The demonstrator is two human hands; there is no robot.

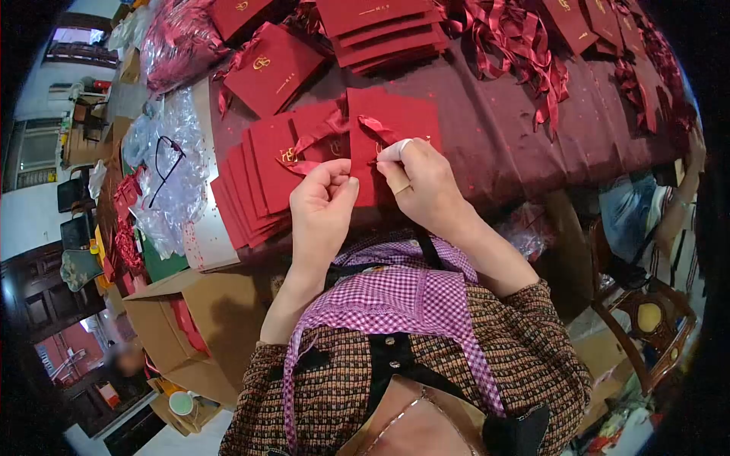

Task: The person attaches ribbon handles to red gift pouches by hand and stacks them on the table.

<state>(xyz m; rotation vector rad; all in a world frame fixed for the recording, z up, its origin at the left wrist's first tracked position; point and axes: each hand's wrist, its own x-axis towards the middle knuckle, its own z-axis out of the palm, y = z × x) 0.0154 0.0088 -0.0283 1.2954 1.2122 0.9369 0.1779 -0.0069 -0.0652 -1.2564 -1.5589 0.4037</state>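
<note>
A flat red bag (403,114) lies in front of me on the dark red cloth, with a red ribbon (376,129) across it. My right hand (426,182) is over this bag, thumb and index finger pinched together at the ribbon's end; a white wrap covers one fingertip. My left hand (327,201) is just left of it, its thumb and index finger closed near the bag's left edge, and what they pinch is too small to make out. Beside it, overlapping red bags (258,163) with gold print lie fanned out, a ribbon on the top one.
Stacked red bags (391,34) and loose ribbons (525,53) lie farther back. Glasses (166,171) rest on clear plastic at the left. An open cardboard box (220,327) stands below the table's left corner. Another person's arm (679,205) shows at the right edge.
</note>
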